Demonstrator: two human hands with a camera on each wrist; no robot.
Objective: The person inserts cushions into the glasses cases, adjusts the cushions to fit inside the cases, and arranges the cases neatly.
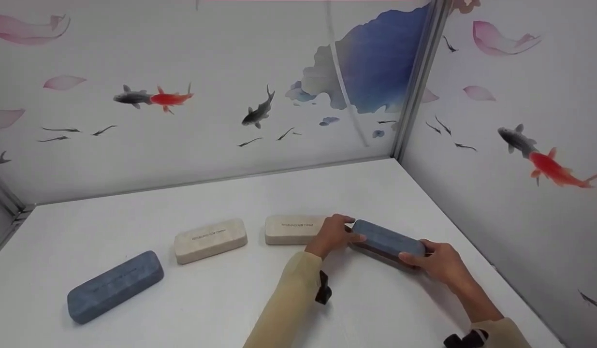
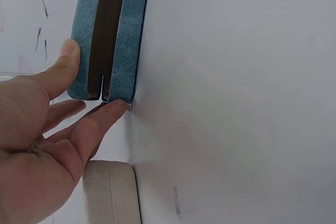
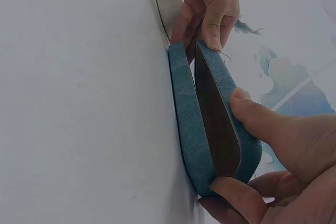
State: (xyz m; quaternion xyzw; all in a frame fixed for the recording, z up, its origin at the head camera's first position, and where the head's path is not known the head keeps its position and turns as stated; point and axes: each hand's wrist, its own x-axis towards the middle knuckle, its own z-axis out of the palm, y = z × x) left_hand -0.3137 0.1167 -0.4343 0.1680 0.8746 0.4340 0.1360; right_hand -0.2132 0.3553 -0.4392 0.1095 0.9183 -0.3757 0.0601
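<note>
A blue glasses case (image 1: 387,240) lies on the right part of the white table with its lid raised a little. In the left wrist view a dark gap runs between the lid and the base of the case (image 2: 128,40). My left hand (image 1: 332,237) holds its left end, thumb on the lid and fingers at the end below. At the opposite end my right hand (image 1: 443,262) grips the case, and in the right wrist view its thumb (image 3: 257,116) presses on the lid. The inside of the case is mostly hidden.
Left of the held case, close by my left hand, sits a cream glasses case (image 1: 291,231). Another cream case (image 1: 211,240) and a blue case (image 1: 115,286) lie further left, both closed. Printed wall panels (image 1: 206,159) edge the table (image 1: 206,309) behind and at the right.
</note>
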